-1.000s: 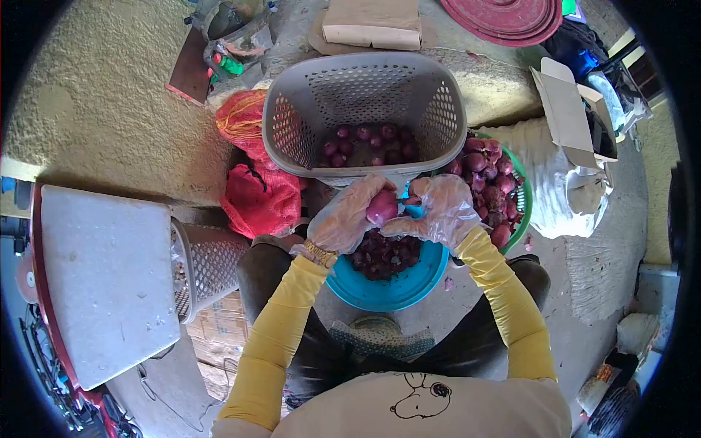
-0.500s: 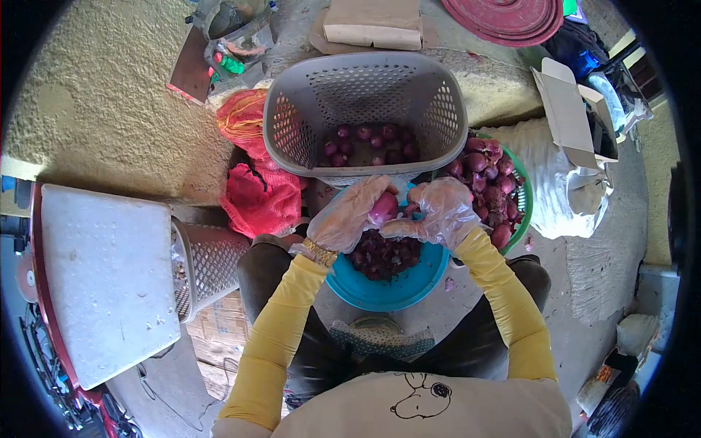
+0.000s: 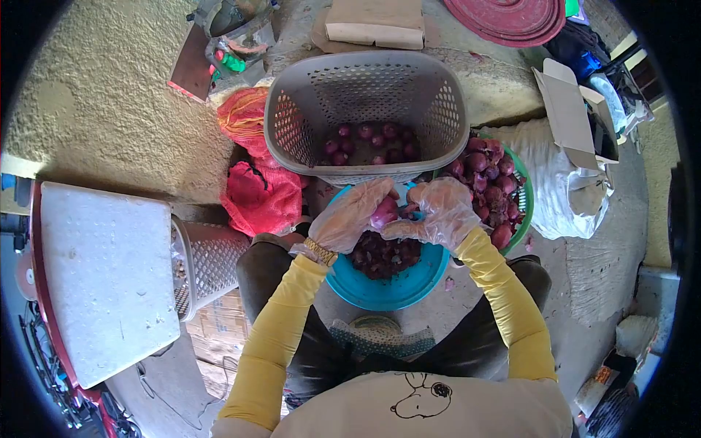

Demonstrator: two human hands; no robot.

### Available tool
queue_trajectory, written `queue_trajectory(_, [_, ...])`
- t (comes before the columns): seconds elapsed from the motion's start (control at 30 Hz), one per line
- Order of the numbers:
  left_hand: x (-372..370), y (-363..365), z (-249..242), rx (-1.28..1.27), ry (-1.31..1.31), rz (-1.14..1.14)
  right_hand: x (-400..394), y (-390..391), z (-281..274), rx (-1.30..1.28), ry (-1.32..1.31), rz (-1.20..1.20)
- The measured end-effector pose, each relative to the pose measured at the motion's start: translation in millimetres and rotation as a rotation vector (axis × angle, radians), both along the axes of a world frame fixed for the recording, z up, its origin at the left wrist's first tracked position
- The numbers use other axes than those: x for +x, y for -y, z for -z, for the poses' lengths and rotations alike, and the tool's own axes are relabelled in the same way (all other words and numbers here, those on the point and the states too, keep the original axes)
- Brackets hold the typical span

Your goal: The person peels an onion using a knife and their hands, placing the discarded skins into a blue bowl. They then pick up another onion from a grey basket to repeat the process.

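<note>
A red onion (image 3: 384, 212) is gripped in my left hand (image 3: 349, 217), which wears a clear plastic glove. My right hand (image 3: 442, 211), gloved the same way, is closed beside it, its fingertips pinching a dark purple bit that looks like onion skin (image 3: 407, 209). Both hands are over a blue basin (image 3: 380, 298), where a heap of dark onion skins (image 3: 383, 257) lies. Beyond the hands stands a grey perforated basket (image 3: 365, 171) with several red onions (image 3: 365, 131) at its bottom. To the right, a green basket (image 3: 529, 191) is piled with unpeeled onions (image 3: 498, 182).
A red mesh sack (image 3: 263, 197) slumps left of the grey basket. Farther left are a white foam board (image 3: 109, 277) and another perforated basket (image 3: 215, 266). A white sack (image 3: 562, 182) and an opened cardboard box (image 3: 566, 120) sit at the right. Flattened cardboard (image 3: 374, 25) lies at the back.
The onion has turned and dipped slightly in my left fingers, and the dark purple bit between the hands shows more. My right fingers have shifted a little. The baskets stay put.
</note>
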State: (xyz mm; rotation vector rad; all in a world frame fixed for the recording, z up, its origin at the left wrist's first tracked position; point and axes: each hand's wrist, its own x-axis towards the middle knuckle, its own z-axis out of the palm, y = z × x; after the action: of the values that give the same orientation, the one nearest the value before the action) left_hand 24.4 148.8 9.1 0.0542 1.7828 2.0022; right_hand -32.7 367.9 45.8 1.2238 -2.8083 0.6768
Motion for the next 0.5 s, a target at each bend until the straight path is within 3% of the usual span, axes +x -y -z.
queue_trajectory(0.13, [7,2,35,-0.129,-0.289,-0.021,0,-1,6,0.09,0.071,-0.014])
queue_trajectory(0.2, [3,-3,36,-0.41,-0.953,-0.167,0,0,11,0.027,-0.005,-0.023])
queue_trajectory(0.23, [3,-4,22,-0.41,-0.952,-0.167,0,1,4,0.027,-0.005,-0.023])
queue_trajectory(0.3, [4,-2,-1,0.059,0.018,-0.078,1,3,-13,0.143,0.114,0.01])
queue_trajectory(0.43, [4,-1,0,0.11,0.019,-0.079,1,3,-2,0.028,-0.061,0.007])
queue_trajectory(0.5, [4,2,-2,-0.109,-0.152,-0.008,2,4,-1,-0.02,-0.121,-0.023])
